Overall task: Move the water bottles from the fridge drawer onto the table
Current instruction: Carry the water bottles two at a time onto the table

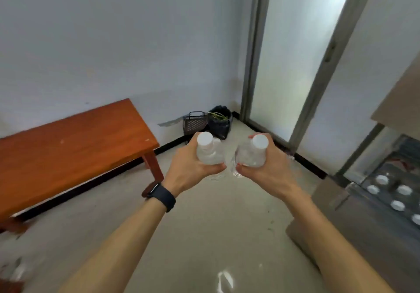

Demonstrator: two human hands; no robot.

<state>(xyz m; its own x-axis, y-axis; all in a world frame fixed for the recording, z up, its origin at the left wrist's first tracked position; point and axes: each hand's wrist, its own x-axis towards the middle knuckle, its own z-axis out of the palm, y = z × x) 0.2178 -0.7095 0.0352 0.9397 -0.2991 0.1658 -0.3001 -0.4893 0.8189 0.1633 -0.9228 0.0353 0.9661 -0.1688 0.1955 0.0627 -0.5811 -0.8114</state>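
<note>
clear bottles (pixel 208 155), both hands (pixel 187 164) gripping, outstretched

My left forearm (pixel 118 242) and right forearm (pixel 329 235) are bare, and a dark rectangular smartwatch (pixel 159 193) on a black band wraps my left wrist.

Table (pixel 68 142) left, fridge drawer (pixel 386 192) right w/ bottles (pixel 397 205) inside.

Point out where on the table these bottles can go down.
The table top is bare wood from wall edge to front edge, up to the corner nearest the left hand; set the held bottles there. The fridge drawer, right of the right hand, is crowded with capped bottles.
</note>
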